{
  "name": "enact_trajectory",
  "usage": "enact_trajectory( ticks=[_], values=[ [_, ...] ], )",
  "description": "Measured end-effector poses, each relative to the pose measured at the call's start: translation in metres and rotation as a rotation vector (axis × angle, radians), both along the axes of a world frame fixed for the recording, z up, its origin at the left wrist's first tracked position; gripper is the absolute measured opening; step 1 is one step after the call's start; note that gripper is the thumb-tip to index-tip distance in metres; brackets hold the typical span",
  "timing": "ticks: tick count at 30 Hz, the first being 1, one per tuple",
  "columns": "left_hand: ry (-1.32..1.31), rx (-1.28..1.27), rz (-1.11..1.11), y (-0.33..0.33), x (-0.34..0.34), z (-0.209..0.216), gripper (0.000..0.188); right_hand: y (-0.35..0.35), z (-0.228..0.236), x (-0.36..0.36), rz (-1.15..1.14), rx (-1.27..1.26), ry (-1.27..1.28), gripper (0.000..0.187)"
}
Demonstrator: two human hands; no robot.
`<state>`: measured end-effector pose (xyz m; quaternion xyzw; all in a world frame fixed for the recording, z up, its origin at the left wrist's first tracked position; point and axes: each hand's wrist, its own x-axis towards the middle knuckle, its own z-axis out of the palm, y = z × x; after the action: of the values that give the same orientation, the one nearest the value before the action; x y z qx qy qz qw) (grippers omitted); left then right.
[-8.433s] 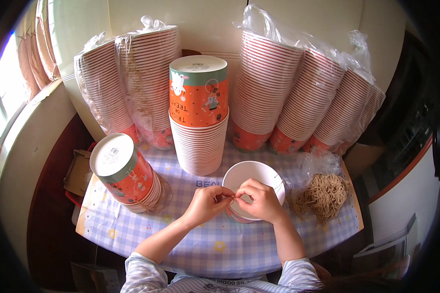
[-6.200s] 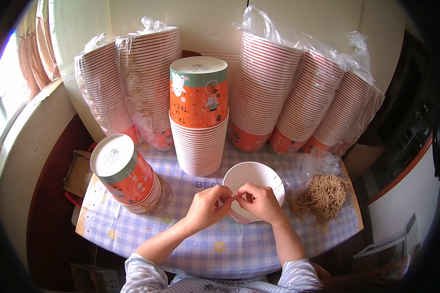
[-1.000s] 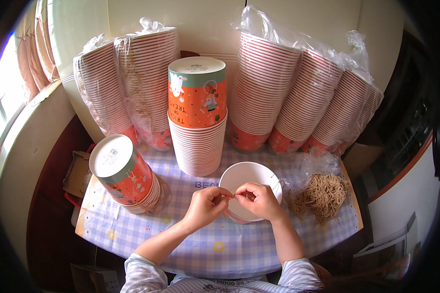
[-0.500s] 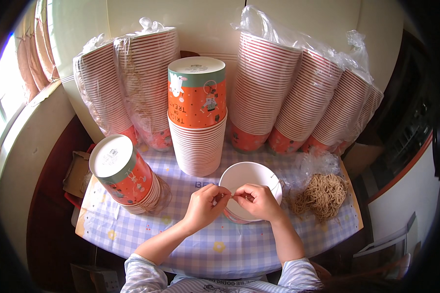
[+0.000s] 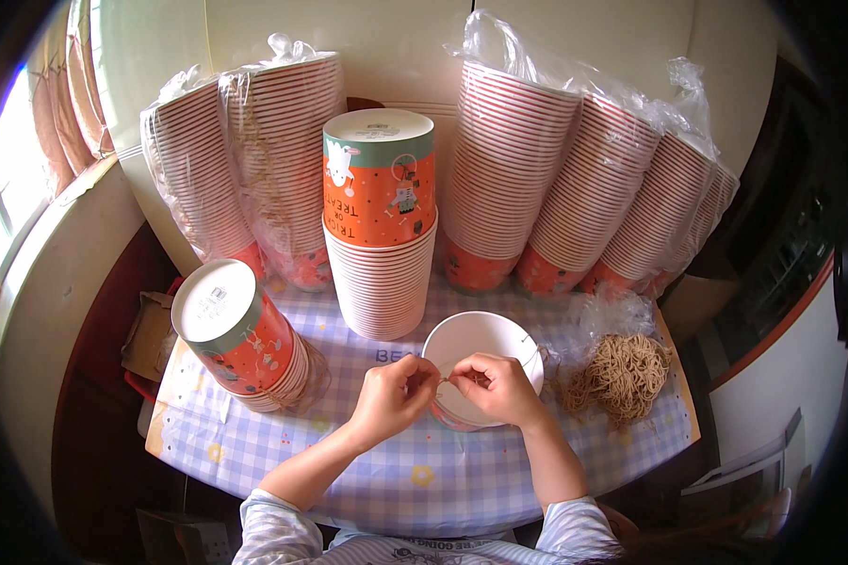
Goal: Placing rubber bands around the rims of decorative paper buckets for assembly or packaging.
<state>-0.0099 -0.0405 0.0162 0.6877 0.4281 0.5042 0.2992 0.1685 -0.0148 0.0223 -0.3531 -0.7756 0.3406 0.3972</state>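
In front of me a paper bucket (image 5: 471,334), white inside, stands upright with its mouth up. Over its near left rim my left hand (image 5: 396,395) and my right hand (image 5: 495,388) meet, thumbs and forefingers pinched. Between the fingertips a thin tan string (image 5: 443,381) just shows; most of it is hidden by the fingers. A bit of string also pokes out at the bucket's right rim. To the right lies a tangled bundle of tan strings (image 5: 627,381). At the left leans a short stack of upside-down buckets (image 5: 240,334) with string loops at its right side.
A tall stack of paper buckets (image 5: 382,273) stands at mid-table, topped by an upside-down orange one. Behind are plastic-wrapped stacks, left (image 5: 287,169) and right (image 5: 509,179). A crumpled clear bag (image 5: 617,315) lies by the string bundle. A checked cloth (image 5: 367,490) covers the table.
My left hand has shifted very slightly, its fingertips drawing a little apart from those of my right hand. The bucket and stacks stay where they were.
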Motion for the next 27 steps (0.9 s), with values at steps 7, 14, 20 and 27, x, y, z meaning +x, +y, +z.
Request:
enact_trajectory(
  ticks=[7, 14, 20, 27],
  values=[
    [0.043, -0.190, -0.103, 0.0004, -0.0045, 0.0022, 0.008, 0.0011, -0.0020, 0.0002, -0.011, -0.014, 0.035, 0.006],
    [0.053, -0.134, -0.047, -0.0018, 0.0011, 0.0036, 0.007, 0.0003, -0.0003, 0.0007, 0.015, -0.016, 0.035, 0.006],
    [0.131, -0.105, 0.012, -0.0014, 0.0020, 0.0010, 0.010, -0.0001, -0.0001, 0.0003, 0.019, -0.018, 0.031, 0.006],
    [0.096, -0.128, 0.008, -0.0009, 0.0032, -0.0002, 0.010, 0.0009, -0.0030, 0.0009, 0.024, 0.009, 0.006, 0.006]
  ],
)
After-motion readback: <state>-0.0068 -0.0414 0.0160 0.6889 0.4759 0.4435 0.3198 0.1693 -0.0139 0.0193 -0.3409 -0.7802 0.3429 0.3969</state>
